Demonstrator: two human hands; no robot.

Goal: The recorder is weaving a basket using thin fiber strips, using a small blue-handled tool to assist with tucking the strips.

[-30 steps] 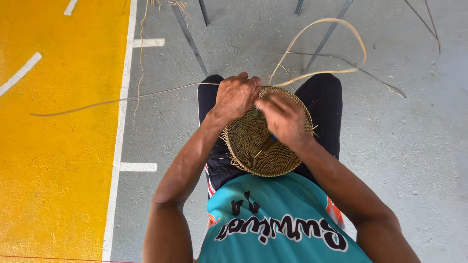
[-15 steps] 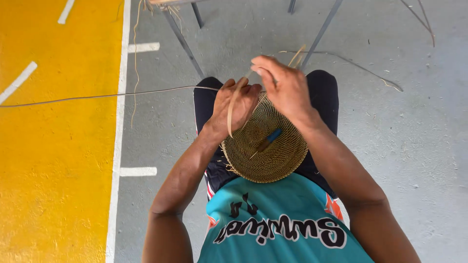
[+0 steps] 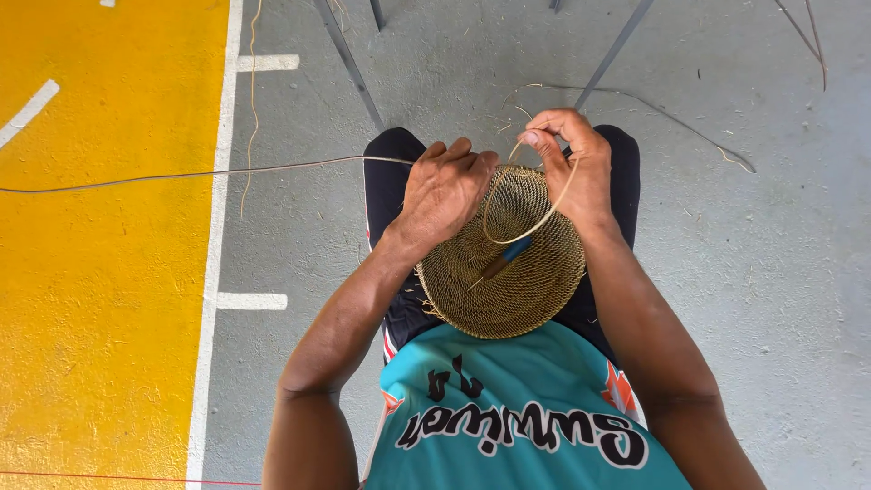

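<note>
Woven straw disc (image 3: 504,263), round and golden-brown, resting on the lap against dark shorts (image 3: 388,181), just above the hem of a teal jersey (image 3: 508,408). Lying across its middle, a slim tool with a blue handle (image 3: 504,258), tip pointing toward the lower left.

Left hand (image 3: 445,195) pressing down on the upper left rim of the disc, fingers curled close together over the edge, gripping the weave (whether a strand is also caught beneath the palm cannot be told). Running out from under that hand, a long thin strand (image 3: 181,174), stretching away to the far left over grey concrete floor (image 3: 771,272) and yellow painted floor (image 3: 100,254).

Right hand (image 3: 572,168) sitting at the upper right rim, thumb and forefinger pinching a pale flat strip (image 3: 535,222); strip looping down in a curve across the face of the disc and bending back up toward the left hand.

Beyond the knees, grey metal legs (image 3: 349,68) slanting up to the top edge of the floor in view, with loose stray fibres (image 3: 653,109) scattered on the concrete to the right. White painted lines (image 3: 218,227) marking the border between the yellow and the grey.
</note>
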